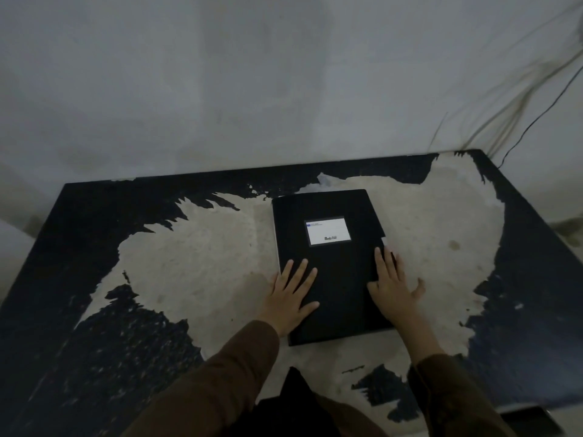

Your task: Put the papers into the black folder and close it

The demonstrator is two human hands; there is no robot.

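The worn bench (pixel 195 272) carries the black folder (pixel 331 279) lying shut near its middle; the left hand (pixel 291 298) and right hand (pixel 394 288) press flat, fingers spread, holding nothing; the closing step looks finished, leaving only a white sliver (pixel 385 241) at the right edge to check.

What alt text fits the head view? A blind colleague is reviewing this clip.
A closed black folder with a white label lies on a worn black table; the left hand and right hand press flat on its cover.
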